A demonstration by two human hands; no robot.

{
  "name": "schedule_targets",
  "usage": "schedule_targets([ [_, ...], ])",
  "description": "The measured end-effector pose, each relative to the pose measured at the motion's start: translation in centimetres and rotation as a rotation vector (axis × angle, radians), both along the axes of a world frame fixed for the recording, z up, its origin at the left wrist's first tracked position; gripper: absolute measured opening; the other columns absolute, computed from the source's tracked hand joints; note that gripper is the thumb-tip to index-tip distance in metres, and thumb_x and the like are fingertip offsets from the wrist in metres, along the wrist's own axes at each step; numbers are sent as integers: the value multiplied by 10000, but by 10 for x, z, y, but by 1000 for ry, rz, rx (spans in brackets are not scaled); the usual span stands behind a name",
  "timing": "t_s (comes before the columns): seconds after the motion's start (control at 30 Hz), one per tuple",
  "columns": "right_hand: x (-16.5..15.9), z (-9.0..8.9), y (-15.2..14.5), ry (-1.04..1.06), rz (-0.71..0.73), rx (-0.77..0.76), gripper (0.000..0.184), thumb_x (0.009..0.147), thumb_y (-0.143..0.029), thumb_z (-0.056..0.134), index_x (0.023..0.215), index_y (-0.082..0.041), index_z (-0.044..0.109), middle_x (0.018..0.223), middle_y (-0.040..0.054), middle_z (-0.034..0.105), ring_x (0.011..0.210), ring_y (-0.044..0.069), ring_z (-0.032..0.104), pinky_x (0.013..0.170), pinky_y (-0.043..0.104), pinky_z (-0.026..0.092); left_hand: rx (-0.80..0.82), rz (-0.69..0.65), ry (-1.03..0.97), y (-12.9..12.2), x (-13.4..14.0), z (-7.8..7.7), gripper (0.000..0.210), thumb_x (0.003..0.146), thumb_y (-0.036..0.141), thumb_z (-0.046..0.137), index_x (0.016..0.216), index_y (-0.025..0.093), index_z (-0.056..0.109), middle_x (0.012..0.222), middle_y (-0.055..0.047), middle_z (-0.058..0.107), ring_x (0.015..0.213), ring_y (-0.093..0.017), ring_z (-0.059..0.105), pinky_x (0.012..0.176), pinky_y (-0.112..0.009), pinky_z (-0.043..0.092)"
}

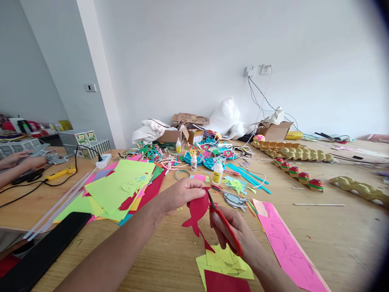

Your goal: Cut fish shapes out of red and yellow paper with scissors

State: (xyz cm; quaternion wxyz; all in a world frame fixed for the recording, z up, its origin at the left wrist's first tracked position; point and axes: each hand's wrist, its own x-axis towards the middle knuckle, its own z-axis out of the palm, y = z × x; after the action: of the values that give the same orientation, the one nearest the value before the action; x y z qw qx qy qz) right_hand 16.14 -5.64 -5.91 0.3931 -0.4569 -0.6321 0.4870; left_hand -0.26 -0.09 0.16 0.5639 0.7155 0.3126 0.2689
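Pinched in my left hand (187, 194) is a red paper fish cutout (198, 211), tail hanging down, with a thin offcut strip trailing below it. My right hand (232, 229) is closed around red-handled scissors (229, 231), whose blades lie along the fish's right edge near the top. Below the hands, yellow paper sheets (227, 259) with pencil outlines lie on the table, partly under a red sheet (226, 282). A grey fish cutout (235, 200) rests just beyond my right hand. To its right is a long pink strip (282, 239) with drawn fish outlines.
Coloured paper sheets (118, 188) are piled at left, near a black flat object (51, 247). Glue bottles (217, 172) stand ahead before heaped craft scraps. Egg-carton strips (306, 154) lie at right. Another person's hands (24, 162) work at far left, near a yellow glue gun (62, 173).
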Motion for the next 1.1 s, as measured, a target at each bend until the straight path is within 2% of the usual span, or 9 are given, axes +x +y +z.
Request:
schedule_targets([
  [0.37,0,0,-1,-37,20,25,424,798,-580,410,589,-212,384,404,-85,376,325,66,338,362,186,213,-64,-19,-9,-2,-1,6,183,747,289,520,633,151,484,568,49,455,483,-56,379,469,-199,236],
  [0.73,0,-1,-2,-54,27,8,410,812,-567,389,616,-207,412,384,-85,393,323,69,340,360,184,220,-94,-42,29,3,-4,0,166,755,290,529,672,148,504,577,47,470,497,-59,399,473,-193,257],
  [1.1,-2,1,-3,-25,62,-17,436,811,-582,395,586,-208,405,377,-80,396,325,67,327,359,186,209,-94,-110,67,4,-10,9,193,726,308,549,632,146,503,550,45,451,476,-60,362,458,-202,235],
])
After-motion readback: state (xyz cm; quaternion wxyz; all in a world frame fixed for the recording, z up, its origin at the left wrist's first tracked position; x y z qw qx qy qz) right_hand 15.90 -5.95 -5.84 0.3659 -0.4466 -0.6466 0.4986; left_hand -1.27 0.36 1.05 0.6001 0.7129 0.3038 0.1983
